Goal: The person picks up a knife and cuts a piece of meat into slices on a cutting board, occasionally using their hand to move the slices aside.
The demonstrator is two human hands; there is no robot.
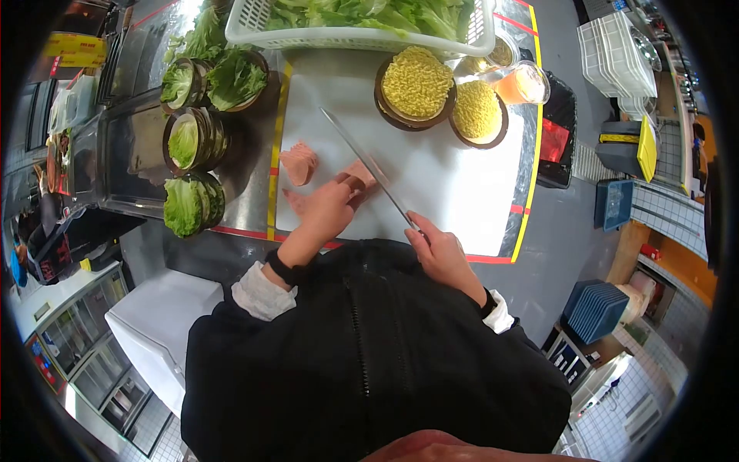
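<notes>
White board beneath lettuce-filled white basket (362, 37).

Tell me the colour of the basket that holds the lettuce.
The basket is white, best seen in the head view.

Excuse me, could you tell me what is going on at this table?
Someone appears to be slicing pink meat. The right hand holds a long knife over the pink piece, and the left hand steadies it. More pink slices lie to the left, with two noodle cakes at the far side and lettuce further left.
</notes>
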